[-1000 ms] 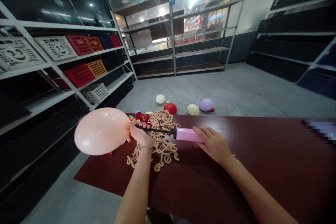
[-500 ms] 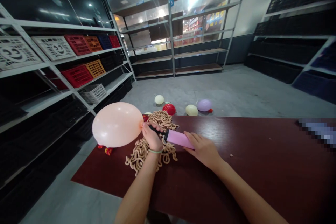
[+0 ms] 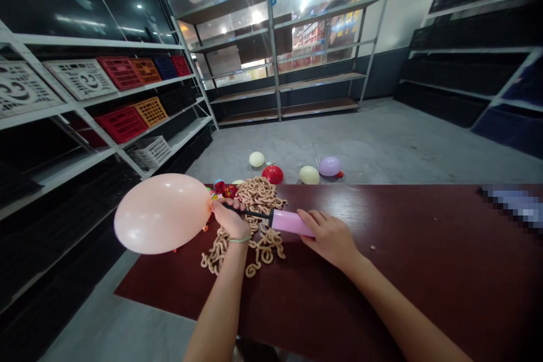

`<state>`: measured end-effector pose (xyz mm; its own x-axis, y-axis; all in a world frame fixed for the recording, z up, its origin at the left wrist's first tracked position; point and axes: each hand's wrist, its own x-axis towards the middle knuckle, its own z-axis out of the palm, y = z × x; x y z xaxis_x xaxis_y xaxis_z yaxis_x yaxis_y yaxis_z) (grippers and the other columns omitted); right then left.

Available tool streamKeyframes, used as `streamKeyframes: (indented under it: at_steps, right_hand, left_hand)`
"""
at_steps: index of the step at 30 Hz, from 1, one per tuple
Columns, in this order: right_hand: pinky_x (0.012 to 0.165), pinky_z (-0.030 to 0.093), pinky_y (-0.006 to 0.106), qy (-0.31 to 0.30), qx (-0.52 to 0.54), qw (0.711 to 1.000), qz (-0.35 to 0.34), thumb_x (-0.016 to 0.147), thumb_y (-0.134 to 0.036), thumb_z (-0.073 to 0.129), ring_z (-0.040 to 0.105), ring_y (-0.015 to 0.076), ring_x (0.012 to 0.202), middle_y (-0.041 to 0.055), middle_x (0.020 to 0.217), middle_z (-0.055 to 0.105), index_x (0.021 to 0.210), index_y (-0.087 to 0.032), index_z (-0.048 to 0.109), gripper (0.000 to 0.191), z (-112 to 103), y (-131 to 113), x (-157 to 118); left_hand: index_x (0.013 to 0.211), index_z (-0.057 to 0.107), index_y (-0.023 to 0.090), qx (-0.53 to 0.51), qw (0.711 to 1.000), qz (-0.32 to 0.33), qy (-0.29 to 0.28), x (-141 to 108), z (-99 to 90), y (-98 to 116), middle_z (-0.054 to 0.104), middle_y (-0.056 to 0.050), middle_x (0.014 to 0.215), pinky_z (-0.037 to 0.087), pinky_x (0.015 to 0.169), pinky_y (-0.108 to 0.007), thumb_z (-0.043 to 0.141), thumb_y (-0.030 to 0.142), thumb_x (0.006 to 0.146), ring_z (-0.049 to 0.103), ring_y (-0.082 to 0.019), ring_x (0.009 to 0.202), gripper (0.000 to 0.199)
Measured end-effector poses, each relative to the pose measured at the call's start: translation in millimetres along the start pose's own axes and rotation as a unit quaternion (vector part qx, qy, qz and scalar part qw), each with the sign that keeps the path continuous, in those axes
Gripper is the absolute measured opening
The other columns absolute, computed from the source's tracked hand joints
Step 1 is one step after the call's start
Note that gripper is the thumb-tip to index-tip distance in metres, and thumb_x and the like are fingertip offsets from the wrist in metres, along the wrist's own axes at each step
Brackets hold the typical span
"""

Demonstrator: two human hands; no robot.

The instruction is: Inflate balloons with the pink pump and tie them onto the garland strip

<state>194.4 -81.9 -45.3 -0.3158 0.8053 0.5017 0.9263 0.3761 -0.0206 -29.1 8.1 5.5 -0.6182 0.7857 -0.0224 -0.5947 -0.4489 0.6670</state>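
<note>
A large peach balloon (image 3: 163, 214) is inflated over the left part of the table. My left hand (image 3: 231, 218) is closed around its neck and the black end of a balloon pump (image 3: 291, 222). The pump's thin black rod shows between the black end and the pink barrel. Around that barrel my right hand (image 3: 328, 236) is wrapped. Beneath my left hand lies a heap of tan, curled, rope-like pieces (image 3: 261, 195), partly hidden by hand and forearm. Small red and colourful pieces (image 3: 224, 188) lie behind the balloon's neck.
The dark red-brown table (image 3: 407, 277) carries a pixelated item (image 3: 515, 206) at right. On the floor beyond are a purple balloon (image 3: 329, 166), a red balloon (image 3: 272, 174) and pale yellow balloons (image 3: 309, 175). Shelves with crates (image 3: 121, 123) line the left side.
My left hand has moved left with the balloon, away from my right hand, and more of the pump's rod now shows. My right hand stays nearly in place. The view has shifted slightly.
</note>
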Motion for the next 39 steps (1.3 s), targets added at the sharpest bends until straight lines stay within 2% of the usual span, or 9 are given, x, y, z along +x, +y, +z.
streamKeyframes:
  at_steps: [4, 7, 10, 15, 18, 22, 29, 33, 39]
  right_hand:
    - [0.069, 0.042, 0.030, -0.012, 0.036, 0.999, 0.012, 0.090, -0.036, 0.055, 0.061, 0.0218, 0.088, 0.0096, 0.107, 0.067, 0.133, -0.018, 0.049, 0.047, 7.6, -14.4, -1.5]
    - [0.070, 0.042, 0.031, -0.020, 0.037, 0.999, 0.006, 0.092, -0.038, 0.054, 0.062, 0.0219, 0.089, 0.0088, 0.110, 0.066, 0.133, -0.019, 0.047, 0.046, 9.7, -11.2, -2.2]
    - [0.074, 0.042, 0.033, -0.018, 0.010, 1.000, -0.008, 0.092, -0.036, 0.055, 0.061, 0.0229, 0.092, 0.0094, 0.115, 0.065, 0.134, -0.020, 0.048, 0.045, 5.4, 3.0, 0.0]
    - [0.084, 0.040, 0.037, 0.003, -0.028, 0.999, -0.019, 0.091, -0.029, 0.055, 0.057, 0.0257, 0.102, 0.0103, 0.122, 0.063, 0.135, -0.020, 0.049, 0.045, -5.7, 32.2, 3.1]
    - [0.086, 0.040, 0.037, 0.013, -0.021, 1.000, -0.013, 0.089, -0.027, 0.056, 0.056, 0.0262, 0.102, 0.0111, 0.120, 0.063, 0.132, -0.018, 0.051, 0.044, -5.8, 35.3, 1.6]
    - [0.076, 0.042, 0.033, 0.001, 0.008, 1.000, -0.012, 0.088, -0.031, 0.056, 0.059, 0.0240, 0.094, 0.0108, 0.112, 0.066, 0.129, -0.017, 0.053, 0.043, 0.8, 17.1, -1.1]
    - [0.070, 0.044, 0.032, -0.021, 0.059, 0.998, 0.001, 0.091, -0.041, 0.053, 0.063, 0.0226, 0.089, 0.0108, 0.110, 0.067, 0.136, -0.016, 0.044, 0.052, 11.6, -11.1, -2.6]
    - [0.073, 0.043, 0.032, -0.027, 0.045, 0.999, -0.015, 0.094, -0.041, 0.052, 0.063, 0.0227, 0.091, 0.0097, 0.112, 0.066, 0.138, -0.018, 0.042, 0.051, 10.3, -2.8, -1.3]
    - [0.081, 0.041, 0.036, -0.029, 0.003, 0.999, -0.026, 0.093, -0.037, 0.053, 0.060, 0.0252, 0.098, 0.0093, 0.119, 0.064, 0.137, -0.022, 0.045, 0.046, 3.3, 35.4, -1.6]
  left_hand:
    - [0.079, 0.042, 0.021, 0.018, 0.995, -0.028, -0.095, -28.2, 3.8, -19.1, 0.040, 0.007, 0.059, 0.032, 0.042, -0.019, 0.052, 0.043, 0.091, 0.040, -0.007, 0.043, 0.026]
    - [0.079, 0.043, 0.021, 0.029, 0.990, -0.040, -0.131, -33.1, 2.9, -23.8, 0.042, 0.006, 0.059, 0.035, 0.043, -0.020, 0.054, 0.048, 0.090, 0.042, -0.007, 0.043, 0.032]
    - [0.080, 0.043, 0.021, 0.007, 0.993, -0.018, -0.116, -20.5, 2.1, -13.4, 0.042, 0.006, 0.059, 0.035, 0.043, -0.020, 0.054, 0.047, 0.090, 0.042, -0.008, 0.044, 0.030]
    - [0.080, 0.041, 0.021, -0.015, 0.999, 0.023, -0.043, 11.7, -2.5, 14.3, 0.041, 0.007, 0.059, 0.032, 0.043, -0.021, 0.048, 0.036, 0.093, 0.041, -0.007, 0.044, 0.021]
    - [0.078, 0.039, 0.021, -0.027, 0.999, 0.026, -0.024, 22.0, -6.5, 19.9, 0.038, 0.007, 0.059, 0.030, 0.043, -0.021, 0.046, 0.033, 0.093, 0.039, -0.007, 0.043, 0.021]
    - [0.079, 0.040, 0.020, -0.029, 0.999, 0.007, -0.028, 15.1, -5.6, 10.0, 0.038, 0.007, 0.060, 0.028, 0.042, -0.020, 0.049, 0.036, 0.093, 0.038, -0.006, 0.044, 0.023]
    - [0.079, 0.043, 0.020, 0.006, 0.988, -0.064, -0.140, -25.7, 1.0, -21.7, 0.042, 0.006, 0.060, 0.034, 0.043, -0.021, 0.053, 0.043, 0.092, 0.042, -0.007, 0.044, 0.028]
    - [0.079, 0.043, 0.020, 0.014, 0.989, -0.057, -0.133, -19.6, -1.7, -23.1, 0.042, 0.006, 0.059, 0.035, 0.044, -0.021, 0.052, 0.045, 0.092, 0.043, -0.008, 0.045, 0.029]
    - [0.081, 0.039, 0.021, 0.016, 0.996, -0.029, -0.083, 7.0, -4.1, -9.2, 0.040, 0.006, 0.059, 0.035, 0.046, -0.022, 0.043, 0.037, 0.096, 0.043, -0.008, 0.045, 0.022]
